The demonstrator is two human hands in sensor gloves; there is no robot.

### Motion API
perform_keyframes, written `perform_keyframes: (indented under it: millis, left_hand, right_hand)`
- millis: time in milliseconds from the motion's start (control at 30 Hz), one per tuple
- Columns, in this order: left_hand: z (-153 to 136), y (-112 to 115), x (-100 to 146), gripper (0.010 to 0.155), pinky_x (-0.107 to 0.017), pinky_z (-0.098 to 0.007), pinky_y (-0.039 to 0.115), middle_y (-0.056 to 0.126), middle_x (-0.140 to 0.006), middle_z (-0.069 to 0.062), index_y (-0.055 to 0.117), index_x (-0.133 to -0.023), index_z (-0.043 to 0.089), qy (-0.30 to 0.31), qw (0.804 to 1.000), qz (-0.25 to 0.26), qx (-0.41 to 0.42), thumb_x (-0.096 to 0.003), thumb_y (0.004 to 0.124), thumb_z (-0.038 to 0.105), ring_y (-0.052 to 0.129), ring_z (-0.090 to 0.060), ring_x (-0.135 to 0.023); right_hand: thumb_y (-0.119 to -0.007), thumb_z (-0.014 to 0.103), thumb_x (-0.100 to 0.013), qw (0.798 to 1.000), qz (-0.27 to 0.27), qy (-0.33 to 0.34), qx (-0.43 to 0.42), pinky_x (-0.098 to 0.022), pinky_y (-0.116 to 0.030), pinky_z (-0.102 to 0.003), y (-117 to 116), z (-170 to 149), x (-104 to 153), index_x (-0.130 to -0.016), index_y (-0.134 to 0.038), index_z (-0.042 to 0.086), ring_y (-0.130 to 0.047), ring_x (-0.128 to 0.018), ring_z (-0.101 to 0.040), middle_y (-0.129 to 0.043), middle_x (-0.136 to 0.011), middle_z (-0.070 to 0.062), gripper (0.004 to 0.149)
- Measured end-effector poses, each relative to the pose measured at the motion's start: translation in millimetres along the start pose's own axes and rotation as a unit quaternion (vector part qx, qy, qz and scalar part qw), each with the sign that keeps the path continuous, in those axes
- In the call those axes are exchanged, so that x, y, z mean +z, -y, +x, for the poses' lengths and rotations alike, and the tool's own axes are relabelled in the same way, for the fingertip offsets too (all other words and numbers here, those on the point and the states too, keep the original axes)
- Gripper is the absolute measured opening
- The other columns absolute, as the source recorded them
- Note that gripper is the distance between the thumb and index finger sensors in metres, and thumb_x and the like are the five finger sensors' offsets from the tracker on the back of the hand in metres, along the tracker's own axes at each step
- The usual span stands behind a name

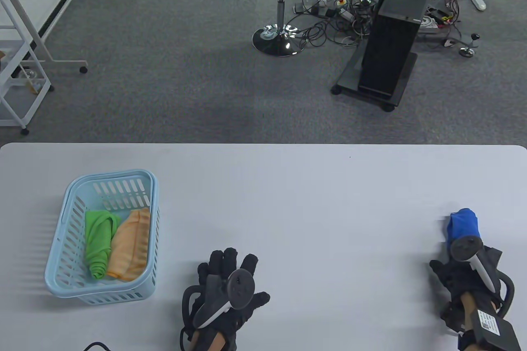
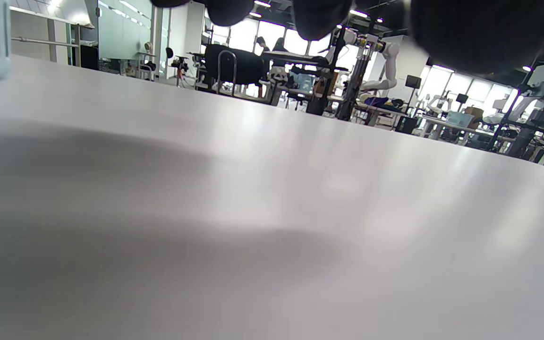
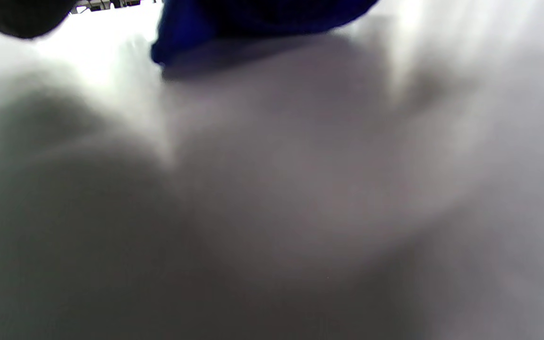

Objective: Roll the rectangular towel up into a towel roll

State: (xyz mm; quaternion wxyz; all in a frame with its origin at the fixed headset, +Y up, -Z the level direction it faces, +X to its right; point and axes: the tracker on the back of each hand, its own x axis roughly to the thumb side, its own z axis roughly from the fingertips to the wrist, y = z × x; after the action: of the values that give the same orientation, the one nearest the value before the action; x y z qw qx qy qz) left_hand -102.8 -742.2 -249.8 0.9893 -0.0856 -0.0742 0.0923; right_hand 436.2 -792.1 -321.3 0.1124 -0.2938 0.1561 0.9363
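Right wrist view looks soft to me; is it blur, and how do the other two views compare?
Right wrist view: heavily blurred, the blue towel a smear at the top edge. Left wrist view: background sharp, table with broad shadows and sheen, fingertips defocused. Table view: sharp and evenly lit.

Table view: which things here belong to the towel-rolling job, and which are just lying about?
Job:
blue towel
right hand, on the blue towel; grip hidden
left hand, flat on the table

Lying about:
basket
green towel
orange towel
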Motion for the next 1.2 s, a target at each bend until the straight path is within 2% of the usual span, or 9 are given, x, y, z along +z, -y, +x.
perform_keyframes:
  millis: [67,100,367,533,600,733,900,1067,1200]
  left_hand:
    - [0,1,0,0.090,-0.071,-0.072,0.032,0.032,-0.119,-0.017,0.044,-0.112,0.037,-0.002,1.000,-0.003,-0.001,-0.0324,0.071,0.069,0.030,-0.048,-0.109]
    - [0,0,0,0.090,-0.071,-0.072,0.032,0.033,-0.119,-0.017,0.044,-0.112,0.037,-0.002,1.000,-0.004,-0.001,-0.0324,0.071,0.069,0.030,-0.048,-0.109]
    - [-1,0,0,0.089,-0.071,-0.072,0.032,0.035,-0.119,-0.017,0.046,-0.112,0.037,-0.006,1.000,-0.009,0.002,-0.0326,0.071,0.069,0.032,-0.048,-0.109]
    - [-1,2,-1,0.088,-0.071,-0.073,0.034,0.038,-0.119,-0.017,0.046,-0.112,0.036,-0.003,1.000,-0.016,0.005,-0.0329,0.071,0.068,0.035,-0.048,-0.109]
    - [-1,1,-1,0.089,-0.071,-0.073,0.033,0.037,-0.119,-0.017,0.046,-0.112,0.036,-0.001,1.000,-0.015,0.004,-0.0328,0.071,0.068,0.034,-0.048,-0.109]
    - [1,-2,1,0.089,-0.071,-0.073,0.033,0.038,-0.119,-0.017,0.046,-0.112,0.037,0.004,1.000,-0.007,0.007,-0.0327,0.071,0.069,0.034,-0.048,-0.109]
    - [1,-2,2,0.089,-0.070,-0.074,0.034,0.039,-0.119,-0.017,0.046,-0.112,0.037,0.009,1.000,-0.009,0.007,-0.0327,0.071,0.069,0.035,-0.048,-0.109]
    - [1,-2,2,0.089,-0.070,-0.074,0.035,0.040,-0.119,-0.017,0.047,-0.112,0.036,0.012,1.000,-0.012,0.005,-0.0329,0.071,0.069,0.037,-0.048,-0.109]
    - [0,-2,2,0.088,-0.070,-0.074,0.036,0.042,-0.118,-0.017,0.048,-0.111,0.036,0.012,1.000,-0.009,0.011,-0.0329,0.071,0.069,0.038,-0.048,-0.109]
  right_hand:
    - [-0.067,0.057,-0.028,1.000,-0.014,-0.003,-0.002,-0.075,-0.023,-0.061,-1,-1,-6,-0.101,-0.024,0.036,-0.001,-0.099,-0.027,0.008,-0.101,0.005,0.087]
    - [-0.067,0.058,-0.028,1.000,0.002,-0.006,-0.005,-0.076,-0.021,-0.061,-1,-1,-8,-0.101,-0.022,0.037,0.001,-0.099,-0.026,0.009,-0.100,0.006,0.088]
    - [-0.066,0.060,-0.028,1.000,0.017,-0.011,-0.005,-0.075,-0.017,-0.061,8,4,-20,-0.101,-0.022,0.036,0.006,-0.097,-0.026,0.010,-0.100,0.005,0.089]
    - [-0.067,0.060,-0.027,1.000,0.011,-0.010,-0.014,-0.073,-0.010,-0.061,15,10,-16,-0.103,-0.027,0.036,0.012,-0.094,-0.027,0.008,-0.102,0.003,0.089]
    - [-0.067,0.061,-0.027,1.000,-0.007,-0.003,0.002,-0.072,-0.010,-0.062,17,14,-9,-0.102,-0.027,0.037,0.011,-0.094,-0.029,0.007,-0.102,0.001,0.089]
    - [-0.067,0.063,-0.026,0.999,-0.022,0.015,0.024,-0.070,-0.007,-0.063,25,27,8,-0.103,-0.025,0.036,0.012,-0.093,-0.031,0.008,-0.102,-0.002,0.091]
    - [-0.067,0.065,-0.025,0.995,-0.042,0.078,0.036,-0.067,-0.006,-0.065,37,56,48,-0.103,-0.021,0.034,0.012,-0.093,-0.033,0.008,-0.102,-0.004,0.096]
    - [-0.069,0.068,-0.023,0.981,-0.090,0.172,0.031,-0.064,-0.013,-0.070,32,89,99,-0.104,-0.025,0.030,0.002,-0.092,-0.045,-0.003,-0.104,-0.012,0.099]
    - [-0.073,0.071,-0.020,0.966,-0.116,0.228,0.020,-0.064,-0.019,-0.074,25,108,133,-0.103,-0.034,0.039,-0.002,-0.092,-0.049,-0.007,-0.107,-0.012,0.098]
